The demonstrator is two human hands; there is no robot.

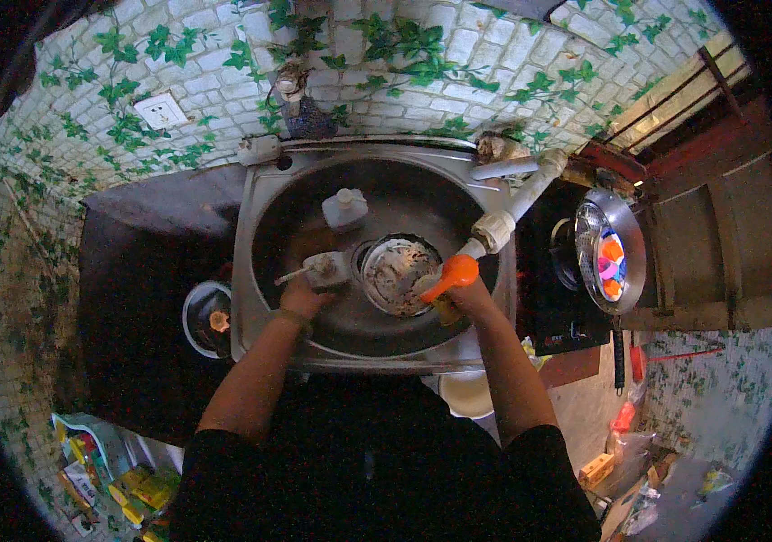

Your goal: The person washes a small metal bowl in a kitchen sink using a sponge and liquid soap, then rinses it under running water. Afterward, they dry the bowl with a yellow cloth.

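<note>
A stainless steel sink (494,352) lies before me. My left hand (301,300) is in its left half, gripping a small pale container (327,269) with a thin spout-like piece pointing left. To the right of that stands a round metal vessel (399,274), with dark bits and smears inside. My right hand (470,297) is at the vessel's right edge, partly hidden by the orange end (460,271) of the tap. It holds a yellowish pad (447,313), perhaps a sponge. A white capped bottle (345,209) sits farther back in the basin.
A pale pipe (528,186) reaches over the sink from the back right. To the right, a frying pan (633,257) with a perforated insert rests by a black cooktop (548,339). A clear bowl (189,318) stands left. Bags and packets (145,488) lie lower left.
</note>
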